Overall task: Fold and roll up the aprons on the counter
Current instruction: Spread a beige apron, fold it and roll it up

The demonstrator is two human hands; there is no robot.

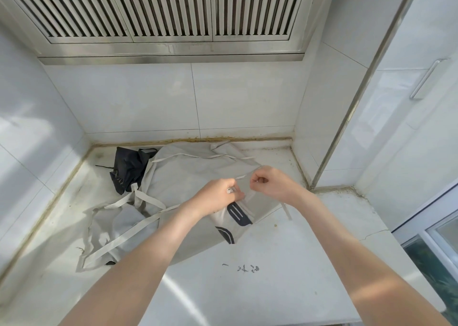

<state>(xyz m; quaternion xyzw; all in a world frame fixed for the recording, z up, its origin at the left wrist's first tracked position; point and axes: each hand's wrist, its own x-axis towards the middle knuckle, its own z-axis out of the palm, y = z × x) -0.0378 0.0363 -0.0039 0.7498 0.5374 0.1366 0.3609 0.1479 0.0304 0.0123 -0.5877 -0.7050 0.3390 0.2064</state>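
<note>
A light grey apron [188, 177] lies spread and crumpled on the white counter [260, 288], its long straps [138, 223] trailing to the left. Dark navy trim [239, 215] shows on a folded corner near the middle. My left hand [218, 195] pinches the apron's upper edge just above that trim. My right hand [270, 182], a little to the right, pinches the same edge and a thin strap. A dark navy apron [128, 170] sits bunched at the back left, partly under the grey one.
White tiled walls close in the counter at the back and left. A steel range hood [161, 16] hangs overhead. A tiled pillar [322, 117] stands at the right, with a cabinet handle [425, 80] beyond it. A window frame [431, 229] is at the lower right.
</note>
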